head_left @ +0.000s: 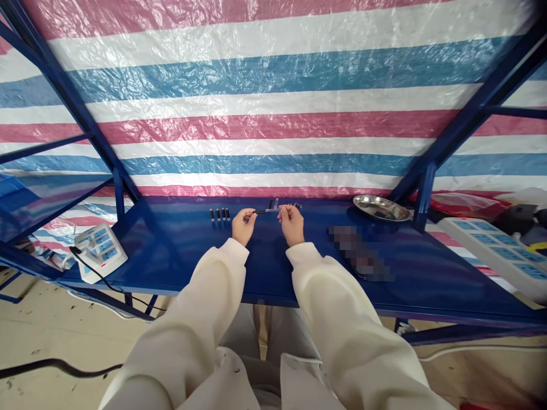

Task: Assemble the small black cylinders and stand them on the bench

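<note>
My left hand [243,226] pinches the dark end of a slim pen-like tube [265,211] over the blue table. My right hand [292,224] is closed on its clear, pale end, so the tube lies level between both hands. Its exact kind is too small to make out. To the left of my left hand, several short black cylinders with pale lower ends [219,214] stand in a row. Just behind the tube stand a small dark piece [270,204] and a clear piece [276,201]. Small dark bits [294,205] lie behind my right hand, partly hidden.
A round metal dish [376,207] with something small inside sits at the back right. A blurred dark flat object [361,253] lies right of my arm. Power strips [101,250] flank the blue table [171,250]. Blue frame posts and a striped sheet [273,125] stand behind.
</note>
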Available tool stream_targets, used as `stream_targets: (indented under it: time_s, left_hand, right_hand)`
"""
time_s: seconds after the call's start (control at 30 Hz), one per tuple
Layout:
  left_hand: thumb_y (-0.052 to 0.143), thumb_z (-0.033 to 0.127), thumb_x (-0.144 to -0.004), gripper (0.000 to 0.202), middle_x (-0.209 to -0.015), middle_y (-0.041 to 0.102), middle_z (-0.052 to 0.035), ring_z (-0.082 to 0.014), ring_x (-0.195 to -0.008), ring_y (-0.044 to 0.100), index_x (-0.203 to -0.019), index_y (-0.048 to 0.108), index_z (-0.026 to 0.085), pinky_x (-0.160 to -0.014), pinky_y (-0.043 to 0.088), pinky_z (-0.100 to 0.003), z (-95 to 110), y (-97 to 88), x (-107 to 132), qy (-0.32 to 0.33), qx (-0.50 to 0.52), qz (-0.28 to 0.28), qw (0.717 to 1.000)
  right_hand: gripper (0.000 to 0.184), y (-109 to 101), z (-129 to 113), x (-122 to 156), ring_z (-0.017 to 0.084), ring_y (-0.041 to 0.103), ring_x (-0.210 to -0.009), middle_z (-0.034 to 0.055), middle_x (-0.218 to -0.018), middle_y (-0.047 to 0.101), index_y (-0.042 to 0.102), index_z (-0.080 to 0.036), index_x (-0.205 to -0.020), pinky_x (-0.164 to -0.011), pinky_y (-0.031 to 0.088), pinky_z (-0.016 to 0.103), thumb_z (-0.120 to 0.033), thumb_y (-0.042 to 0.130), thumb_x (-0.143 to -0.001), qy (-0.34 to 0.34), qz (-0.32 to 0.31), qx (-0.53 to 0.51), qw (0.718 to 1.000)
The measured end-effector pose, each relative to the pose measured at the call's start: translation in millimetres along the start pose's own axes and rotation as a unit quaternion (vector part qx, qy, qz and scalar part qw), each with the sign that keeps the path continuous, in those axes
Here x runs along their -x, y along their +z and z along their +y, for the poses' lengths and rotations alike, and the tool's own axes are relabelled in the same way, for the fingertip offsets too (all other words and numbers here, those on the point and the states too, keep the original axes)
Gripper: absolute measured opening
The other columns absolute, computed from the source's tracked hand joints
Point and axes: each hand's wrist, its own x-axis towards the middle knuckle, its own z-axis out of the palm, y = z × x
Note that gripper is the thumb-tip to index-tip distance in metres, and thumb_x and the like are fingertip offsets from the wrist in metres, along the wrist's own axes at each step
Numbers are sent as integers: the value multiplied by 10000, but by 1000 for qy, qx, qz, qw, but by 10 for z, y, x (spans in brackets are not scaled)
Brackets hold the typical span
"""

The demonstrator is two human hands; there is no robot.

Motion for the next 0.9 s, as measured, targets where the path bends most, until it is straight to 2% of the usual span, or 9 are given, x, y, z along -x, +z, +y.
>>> stream_targets:
  time_s: [0.2, 0.43, 0.9]
  left_hand:
    - [648, 277, -732, 192, -775, 689, -64, -133, -702, 626, -866, 627, 142, -672, 501, -273, 25, -9, -14, -58, 96, -29, 993]
    - [693, 370, -675, 317, -838, 707, -86, -125, -641, 610, -885, 633, 140, -516, 423, -227, 85, -41, -1, -115, 141, -61, 981]
    - [718, 398, -638, 345, -795, 712, -82, -101, -583, 586, -853, 652, 136, -487, 392, -209, 136, -45, 6, -131, 166, -58, 976]
  right_hand:
    - [358, -6, 28, -23, 100, 462, -510, -33, -586, 512, 537, -180, -842, -524, 403, 251, -529, 466, -813, 24, -9, -11, 1000]
    - [378, -7, 62, -34, 97, 457, -510, -31, -597, 509, 534, -184, -837, -520, 404, 254, -554, 477, -783, 34, -13, -38, 999]
    - [361, 3, 33, -13, 97, 450, -506, -36, -586, 502, 543, -184, -839, -511, 390, 247, -537, 485, -793, 29, -24, -27, 999]
